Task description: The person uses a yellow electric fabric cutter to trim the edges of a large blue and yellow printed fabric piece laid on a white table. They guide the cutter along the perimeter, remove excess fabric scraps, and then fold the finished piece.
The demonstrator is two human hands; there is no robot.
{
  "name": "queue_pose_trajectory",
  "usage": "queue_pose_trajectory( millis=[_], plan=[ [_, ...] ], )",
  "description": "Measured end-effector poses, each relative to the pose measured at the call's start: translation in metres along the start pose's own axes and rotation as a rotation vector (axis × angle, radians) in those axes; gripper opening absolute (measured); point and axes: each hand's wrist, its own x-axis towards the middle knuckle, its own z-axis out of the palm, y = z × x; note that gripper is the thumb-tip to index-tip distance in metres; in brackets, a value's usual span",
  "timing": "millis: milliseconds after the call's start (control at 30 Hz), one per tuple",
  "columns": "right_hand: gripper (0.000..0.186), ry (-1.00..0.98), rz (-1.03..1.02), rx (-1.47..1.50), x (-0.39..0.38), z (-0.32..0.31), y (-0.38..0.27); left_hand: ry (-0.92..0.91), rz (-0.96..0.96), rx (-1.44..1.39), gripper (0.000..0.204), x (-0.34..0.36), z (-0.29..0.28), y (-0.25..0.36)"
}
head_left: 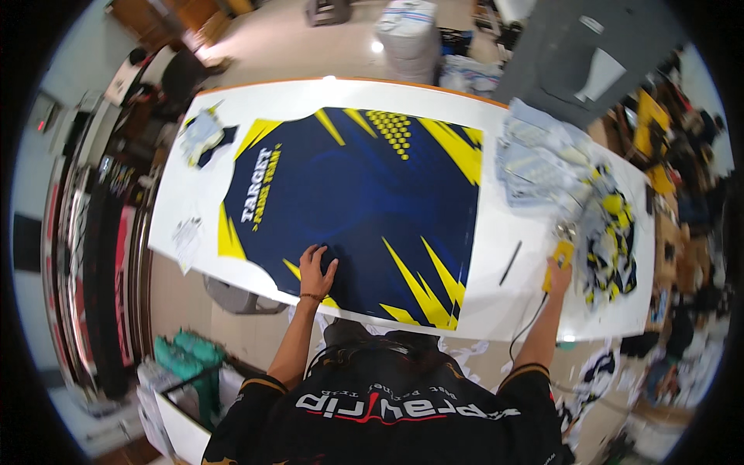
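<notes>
A navy fabric jersey panel (356, 209) with yellow jagged stripes, dots and printed lettering lies flat on the white table (488, 302). My left hand (316, 271) rests on its lower-left part with fingers apart. At the panel's right, my right hand (559, 273) grips a yellow corded tool (563, 253) with a metal head, held over the table near a pile of scraps. Between that hand and the panel lies a thin dark stick (510, 262), possibly a pen.
Pale sheets (542, 155) and navy-yellow scraps (612, 256) fill the table's right end. Small piles (203, 136) sit at the left. Long rolls or racks (101, 294) stand left of the table; wrapped bundles (404, 43) stand beyond it; boxes and clutter line the right.
</notes>
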Motion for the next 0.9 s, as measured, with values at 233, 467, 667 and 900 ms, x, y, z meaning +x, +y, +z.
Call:
queue_pose_trajectory(
  millis=[233,467,667,900],
  plan=[
    [0.042,-0.224,0.12,0.308,0.023,-0.025,-0.008,0.16,-0.145,0.064,0.049,-0.054,0.007,-0.006],
    [0.045,-0.412,0.267,0.79,-0.032,-0.053,0.004,0.214,-0.196,0.05,0.049,-0.074,-0.006,-0.017],
    [0.049,-0.435,0.199,0.962,-0.16,-0.085,0.005,0.228,-0.272,0.041,0.049,-0.073,-0.033,-0.059],
    [0.063,-0.422,0.13,1.196,-0.327,-0.096,-0.025,0.314,-0.207,0.095,0.06,-0.047,-0.066,-0.135]
  ],
)
